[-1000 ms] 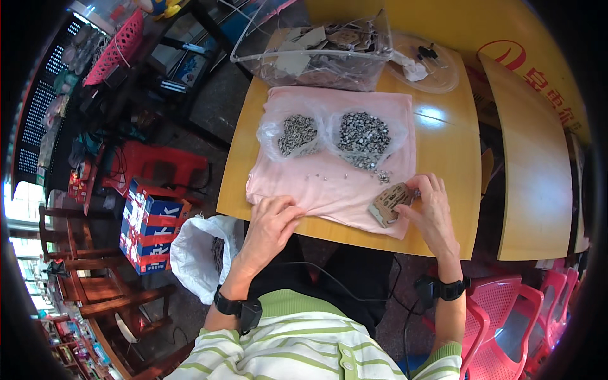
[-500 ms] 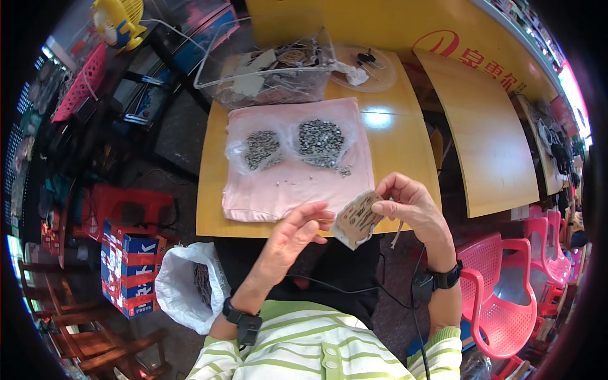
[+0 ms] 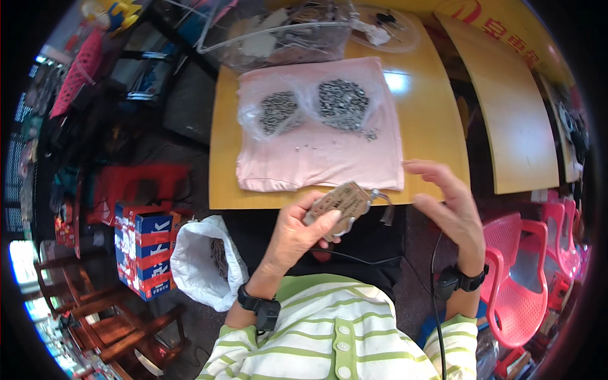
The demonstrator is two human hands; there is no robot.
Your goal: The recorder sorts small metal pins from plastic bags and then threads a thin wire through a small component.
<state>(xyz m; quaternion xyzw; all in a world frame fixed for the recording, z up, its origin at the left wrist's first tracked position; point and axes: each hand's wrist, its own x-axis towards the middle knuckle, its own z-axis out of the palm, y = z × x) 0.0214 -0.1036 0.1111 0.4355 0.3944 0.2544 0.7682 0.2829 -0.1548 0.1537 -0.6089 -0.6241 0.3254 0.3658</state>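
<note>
My left hand point(image 3: 297, 231) grips a flat bundle of brown printed cards point(image 3: 342, 204), thumb on top, in front of the table's near edge. A thin grey-brown strap hangs from the bundle's right end. My right hand point(image 3: 451, 206) is apart from it to the right, fingers and thumb spread with nothing between them. Beyond my hands, a folded pink cloth point(image 3: 278, 168) lies on the table, bearing two clear plastic bags. The left bag point(image 3: 278, 113) and the larger right bag point(image 3: 343, 104) hold many small silvery pieces. A few loose pieces point(image 3: 370, 135) lie beside the right bag.
A clear plastic bin point(image 3: 278, 47) full of scraps stands on the yellow table point(image 3: 430, 114) at the back. Left of my legs is a white sack point(image 3: 190, 278), beside a blue and red carton point(image 3: 142, 253). A pink chair point(image 3: 519, 291) stands at right. A black cable crosses my lap.
The card bundle has passed from my right hand into my left hand. My right hand has let go and moved off to the right. The whole view has shifted slightly.
</note>
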